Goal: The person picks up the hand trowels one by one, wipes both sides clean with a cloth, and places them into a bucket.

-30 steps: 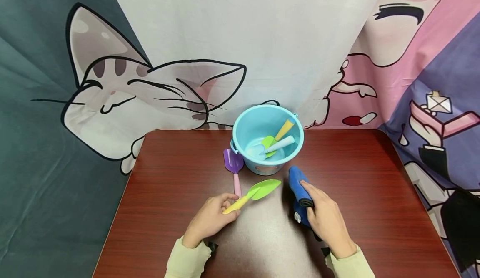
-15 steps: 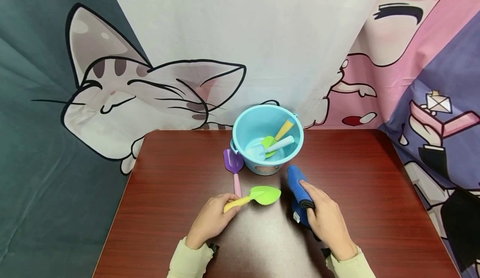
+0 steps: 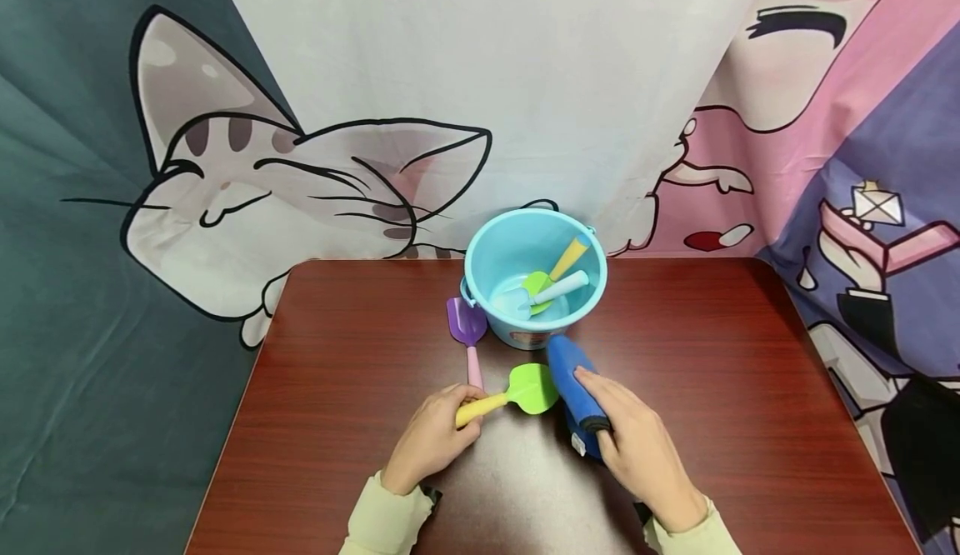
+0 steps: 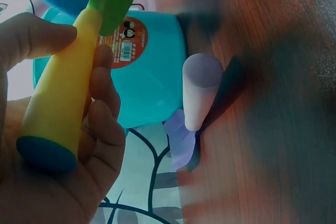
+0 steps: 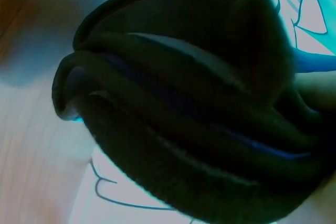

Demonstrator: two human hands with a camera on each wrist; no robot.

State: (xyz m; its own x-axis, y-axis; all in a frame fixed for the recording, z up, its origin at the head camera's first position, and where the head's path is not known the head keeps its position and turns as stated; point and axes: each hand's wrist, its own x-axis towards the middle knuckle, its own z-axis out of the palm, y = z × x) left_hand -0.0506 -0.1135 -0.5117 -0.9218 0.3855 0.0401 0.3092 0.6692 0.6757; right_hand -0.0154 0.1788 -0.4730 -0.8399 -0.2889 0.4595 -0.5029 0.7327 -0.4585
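My left hand (image 3: 431, 434) grips the yellow handle of a toy shovel (image 3: 532, 388) whose green blade points right. In the left wrist view the thumb and curled fingers wrap that yellow handle (image 4: 60, 93). A folded blue cloth (image 3: 573, 384) is held in my right hand (image 3: 637, 442), its left edge meeting the green blade. Dark folded layers of the cloth (image 5: 178, 103) fill most of the right wrist view and hide the fingers there. Just beyond my left fingers lies a purple toy shovel (image 3: 468, 326) with a pink handle, partly behind the hand.
A light blue bucket (image 3: 502, 242) stands at the table's back edge. Inside it rest a green shovel with a yellow handle (image 3: 570, 258) and a light blue one (image 3: 562, 288). The brown table (image 3: 712, 355) meets a cartoon-printed curtain (image 3: 600, 80) behind.
The blue cloth and my right hand have moved left to the green blade. My left hand has shifted slightly right, and the shovel's blade has turned its broad face more towards the head camera.
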